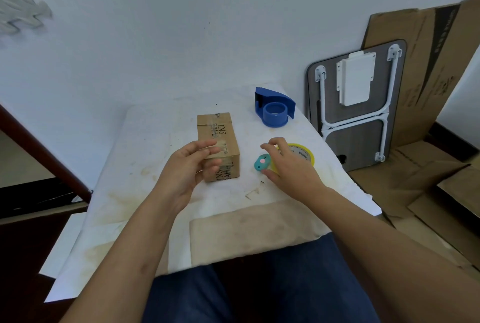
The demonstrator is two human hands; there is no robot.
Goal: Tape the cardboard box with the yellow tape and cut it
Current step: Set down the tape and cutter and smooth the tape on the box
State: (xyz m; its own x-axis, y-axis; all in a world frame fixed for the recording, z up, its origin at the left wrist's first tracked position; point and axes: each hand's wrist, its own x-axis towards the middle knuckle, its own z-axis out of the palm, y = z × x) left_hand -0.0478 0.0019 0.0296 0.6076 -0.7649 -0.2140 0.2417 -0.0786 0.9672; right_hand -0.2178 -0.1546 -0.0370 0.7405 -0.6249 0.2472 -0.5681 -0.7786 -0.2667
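Observation:
A small brown cardboard box (217, 138) with old clear tape and printed letters lies on the white-covered table (145, 156). My left hand (187, 169) hovers at its near left corner, fingers apart, holding nothing. To the box's right lies a yellow tape roll (304, 153), partly covered by my right hand (288, 167), whose spread fingers reach over the roll. Whether they touch it is unclear. A small teal cutter (261, 162) with a pink dot lies just left of the roll, beside my right thumb.
A blue tape dispenser (274, 109) stands at the table's far right. A folded lap table (355, 104) and flattened cardboard (426, 84) lean on the wall to the right. A beige cloth (249, 229) hangs over the near edge above my lap.

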